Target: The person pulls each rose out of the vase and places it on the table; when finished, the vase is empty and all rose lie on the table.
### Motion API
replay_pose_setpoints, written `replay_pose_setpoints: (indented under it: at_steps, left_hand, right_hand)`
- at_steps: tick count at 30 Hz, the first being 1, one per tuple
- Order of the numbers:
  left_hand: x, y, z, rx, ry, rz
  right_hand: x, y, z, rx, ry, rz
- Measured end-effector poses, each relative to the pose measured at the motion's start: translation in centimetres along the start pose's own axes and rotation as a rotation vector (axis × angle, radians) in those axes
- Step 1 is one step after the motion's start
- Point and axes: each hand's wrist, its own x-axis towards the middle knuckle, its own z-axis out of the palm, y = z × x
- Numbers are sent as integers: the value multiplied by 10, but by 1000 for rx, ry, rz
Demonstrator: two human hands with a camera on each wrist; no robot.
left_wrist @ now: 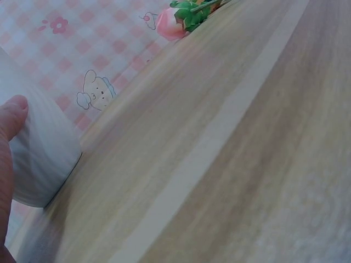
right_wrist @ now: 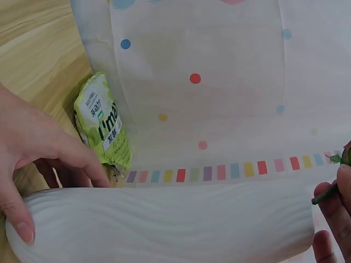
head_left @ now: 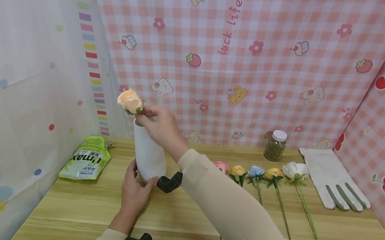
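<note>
A white ribbed vase [head_left: 149, 153] stands on the table, leaning slightly in the head view. My left hand [head_left: 134, 192] holds it low down, thumb on one side and fingers on the other; the thumb [left_wrist: 15, 112] shows against the wall in the left wrist view. At the vase's mouth, my right hand [head_left: 162, 127] pinches a peach artificial rose [head_left: 130, 101] just under its bloom. The bloom hangs over to the left of the mouth. A short piece of green stem [right_wrist: 326, 194] shows by the fingers in the right wrist view. Whether any stem is inside the vase is hidden.
Right of the vase lie artificial roses: pink [head_left: 221, 166], yellow [head_left: 237, 170], blue [head_left: 255, 172], another yellow [head_left: 274, 173] and white [head_left: 295, 170]. Behind them stands a lidded jar [head_left: 275, 147], with a white glove [head_left: 332, 178] beside it. A green packet [head_left: 87, 158] lies left.
</note>
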Motion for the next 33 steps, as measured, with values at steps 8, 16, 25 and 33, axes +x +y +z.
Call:
replay_pose_setpoints:
  at_steps: [8,16,25,33]
  left_hand:
    - [-2,1,0,-3,9,26]
    - [-2,2,0,-3,17,46]
    - [-2,2,-1,21,19,47]
    - [-1,-1,0,44,25,66]
  right_hand:
    - [0,12,1,-99,15,-91]
    - [0,20,-1,-84,43,-79]
    - [0,21,-4,10,113,-50]
    - [2,23,-7,33,109,-45]
